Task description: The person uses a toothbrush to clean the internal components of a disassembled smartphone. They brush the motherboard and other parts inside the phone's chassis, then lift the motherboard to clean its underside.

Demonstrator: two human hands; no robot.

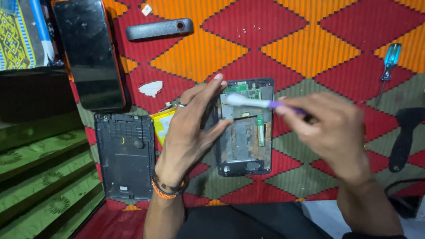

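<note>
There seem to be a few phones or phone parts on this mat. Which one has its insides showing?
The opened phone in the middle, steadied by the left hand: its green circuit board is bare. The phone at upper left shows only dark glass, and the back cover only black plastic.

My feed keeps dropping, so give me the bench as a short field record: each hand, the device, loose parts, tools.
left hand: steadies the opened phone at its left edge
right hand: grips a toothbrush, head over the circuit board
device: back off, board exposed, flat on the patterned cloth
loose parts: black back cover; yellow battery beside it
other: intact phone, screen dark
tools: blue screwdriver far right
</note>
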